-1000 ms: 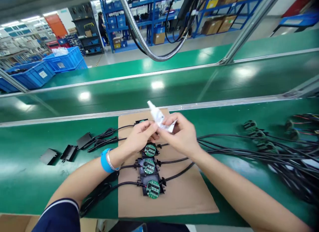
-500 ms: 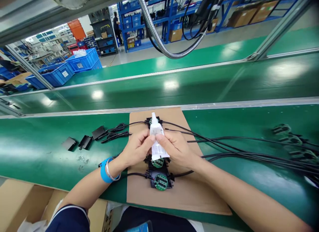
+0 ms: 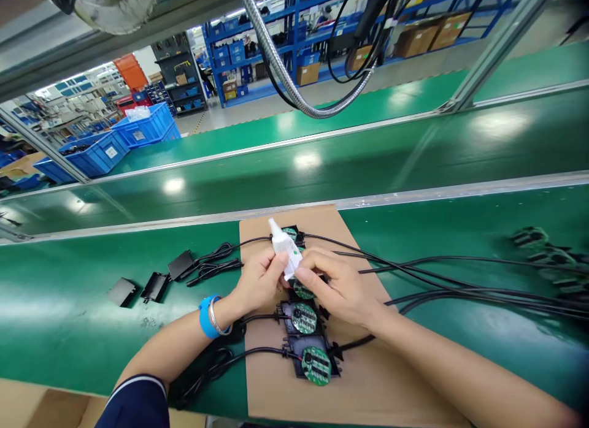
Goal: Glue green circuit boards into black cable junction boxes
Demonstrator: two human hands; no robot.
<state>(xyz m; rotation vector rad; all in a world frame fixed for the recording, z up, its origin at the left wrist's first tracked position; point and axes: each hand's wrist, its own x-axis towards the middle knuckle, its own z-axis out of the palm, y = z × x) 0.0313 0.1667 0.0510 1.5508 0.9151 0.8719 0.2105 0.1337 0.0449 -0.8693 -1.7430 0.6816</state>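
Note:
A white squeeze tube point(image 3: 286, 251) with a tapered nozzle is held above the cardboard sheet point(image 3: 359, 373), nozzle pointing up and slightly left. My left hand point(image 3: 258, 279) pinches the tube's left side between thumb and fingers. At its lower right end, my right hand point(image 3: 335, 286) has its thumb and curled fingers closed on the tube. Below the hands, black housings hold round green circuit boards, among them a front board point(image 3: 316, 365) and another board point(image 3: 304, 318) behind it. Black cables point(image 3: 427, 287) run from the housings to the right; my hands partly hide the middle housings.
Black plastic covers point(image 3: 155, 287) lie left of the cardboard beside coiled cables point(image 3: 214, 265). More green boards point(image 3: 547, 256) are heaped at the far right. A metal hose point(image 3: 294, 87) hangs overhead. Blue crates point(image 3: 94, 155) stand at the back left.
The tube has tilted to the left and turned in my hands, and my right hand has shifted to its lower end. The view has shifted, showing more of the front housings.

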